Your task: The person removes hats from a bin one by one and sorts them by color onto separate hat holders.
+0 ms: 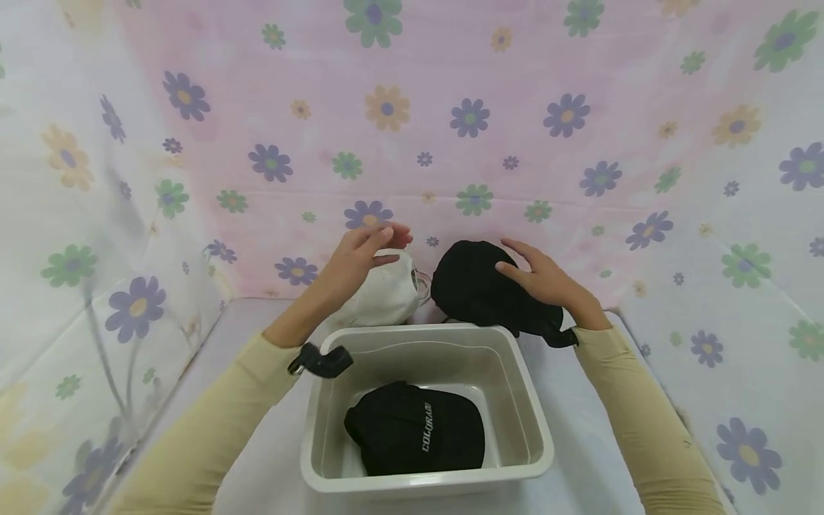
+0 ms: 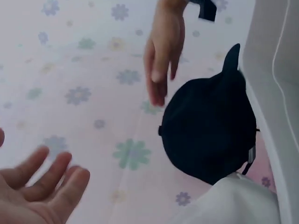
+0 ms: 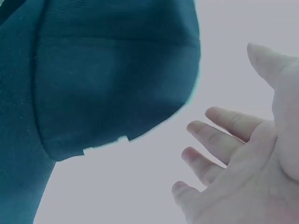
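Note:
My left hand (image 1: 363,257) is held over a white cap (image 1: 385,297) behind the bin, its fingers loosely bent and nothing in them. In the left wrist view that hand (image 2: 44,189) shows spread fingers apart from the caps. To the right of the white cap sits a black cap (image 1: 473,282), its brim toward the right. Beside its crown is my right hand (image 1: 541,275), thumb and fingers apart. The right wrist view shows a gap between this hand (image 3: 238,154) and the cap (image 3: 112,79). Another black cap (image 1: 399,429), lettered "COLORADO", lies inside the bin.
A light grey plastic bin (image 1: 425,482) stands in front of the two caps, between my forearms. The table (image 1: 257,458) has a white cover. Flower-printed cloth (image 1: 425,129) hangs behind and at both sides. Dark straps circle both wrists.

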`<state>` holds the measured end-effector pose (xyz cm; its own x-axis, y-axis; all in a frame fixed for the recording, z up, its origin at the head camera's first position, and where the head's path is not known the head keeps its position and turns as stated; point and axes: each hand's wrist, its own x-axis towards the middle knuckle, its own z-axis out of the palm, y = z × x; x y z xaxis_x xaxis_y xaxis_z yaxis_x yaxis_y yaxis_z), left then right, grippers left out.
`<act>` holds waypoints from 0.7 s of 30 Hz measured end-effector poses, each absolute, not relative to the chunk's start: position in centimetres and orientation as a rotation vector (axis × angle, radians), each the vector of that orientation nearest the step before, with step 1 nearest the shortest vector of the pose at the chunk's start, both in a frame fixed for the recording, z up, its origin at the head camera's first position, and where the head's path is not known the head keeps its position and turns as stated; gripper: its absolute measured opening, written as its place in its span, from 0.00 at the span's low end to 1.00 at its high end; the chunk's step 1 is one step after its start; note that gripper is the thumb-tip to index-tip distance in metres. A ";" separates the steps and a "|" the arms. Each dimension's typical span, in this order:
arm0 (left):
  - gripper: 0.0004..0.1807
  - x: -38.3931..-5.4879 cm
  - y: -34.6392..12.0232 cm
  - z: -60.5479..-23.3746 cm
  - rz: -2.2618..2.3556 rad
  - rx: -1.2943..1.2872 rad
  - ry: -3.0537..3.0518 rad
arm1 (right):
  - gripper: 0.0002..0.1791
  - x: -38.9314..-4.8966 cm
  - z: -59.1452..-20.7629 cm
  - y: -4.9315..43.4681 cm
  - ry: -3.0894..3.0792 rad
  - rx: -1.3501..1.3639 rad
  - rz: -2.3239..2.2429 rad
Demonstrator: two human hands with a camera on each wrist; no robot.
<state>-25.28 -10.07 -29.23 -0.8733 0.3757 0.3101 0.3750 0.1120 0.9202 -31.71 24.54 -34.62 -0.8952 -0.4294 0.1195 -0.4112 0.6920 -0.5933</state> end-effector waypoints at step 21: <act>0.34 -35.6 -0.7 -38.1 2.301 -0.053 1.802 | 0.35 -29.4 -46.6 31.0 2.353 0.051 -1.902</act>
